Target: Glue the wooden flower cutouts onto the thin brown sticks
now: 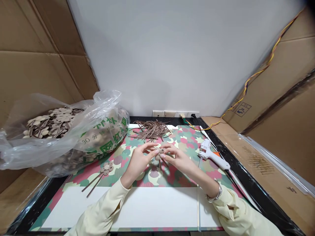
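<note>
Over the camouflage-patterned mat [192, 141], your left hand [141, 157] and right hand [178, 160] meet at one flower-shaped piece [161, 151].
Both pinch it by the fingertips, its dark strips [164, 163] pointing toward you; your fingers cover part of it, so the exact grip is hard to make out. A second flower [106, 168] lies left, near the plastic bag [105, 137], a strip pile [152, 130] beyond your hands, a white glue gun [213, 156] to the right.

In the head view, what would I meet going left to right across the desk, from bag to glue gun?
Bag → left hand → flower-shaped piece → right hand → glue gun.
</note>
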